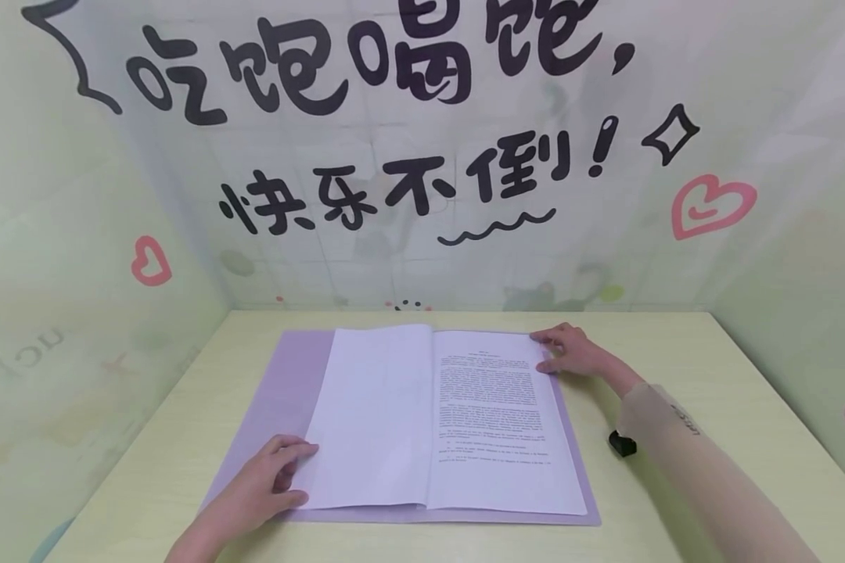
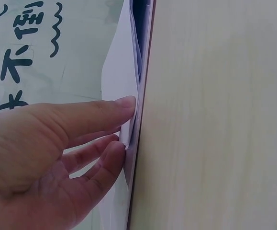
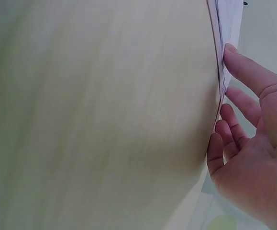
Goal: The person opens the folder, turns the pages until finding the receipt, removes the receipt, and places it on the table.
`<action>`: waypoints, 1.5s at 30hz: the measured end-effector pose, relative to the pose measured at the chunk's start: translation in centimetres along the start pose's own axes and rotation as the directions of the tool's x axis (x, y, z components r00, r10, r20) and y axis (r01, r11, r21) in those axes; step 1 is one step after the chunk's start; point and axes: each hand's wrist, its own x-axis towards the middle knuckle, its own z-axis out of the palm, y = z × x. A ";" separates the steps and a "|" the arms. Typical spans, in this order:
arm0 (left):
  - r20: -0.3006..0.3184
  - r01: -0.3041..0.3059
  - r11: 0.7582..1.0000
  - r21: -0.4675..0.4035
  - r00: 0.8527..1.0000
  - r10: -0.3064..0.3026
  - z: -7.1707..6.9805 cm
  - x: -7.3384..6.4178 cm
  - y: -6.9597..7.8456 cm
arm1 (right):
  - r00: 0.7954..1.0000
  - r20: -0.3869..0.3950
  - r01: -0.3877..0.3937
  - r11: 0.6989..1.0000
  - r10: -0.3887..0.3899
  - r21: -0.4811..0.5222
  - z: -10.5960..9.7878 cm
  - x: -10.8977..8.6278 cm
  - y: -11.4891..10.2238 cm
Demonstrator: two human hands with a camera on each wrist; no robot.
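The left hand, which I watch from far away, rests at the lower left of the frame with its thumb and fingers a bit apart, touching the edge of a blank page, and the right hand [image 1: 570, 350] has its fingers spread at the top right edge of a printed page [image 1: 489, 391]. I see both pages lying open on a purple folder [image 1: 289, 375] in the lower middle, on a pale wooden table [image 1: 676, 352], with a small black thing [image 1: 623, 444] at lower right.
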 end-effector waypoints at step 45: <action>-0.013 -0.024 0.999 -0.031 1.000 0.023 0.3 -0.1 -0.4 | 0.991 -0.089 -0.083 0.985 0.097 0.151 1.4 -0.2 -1.5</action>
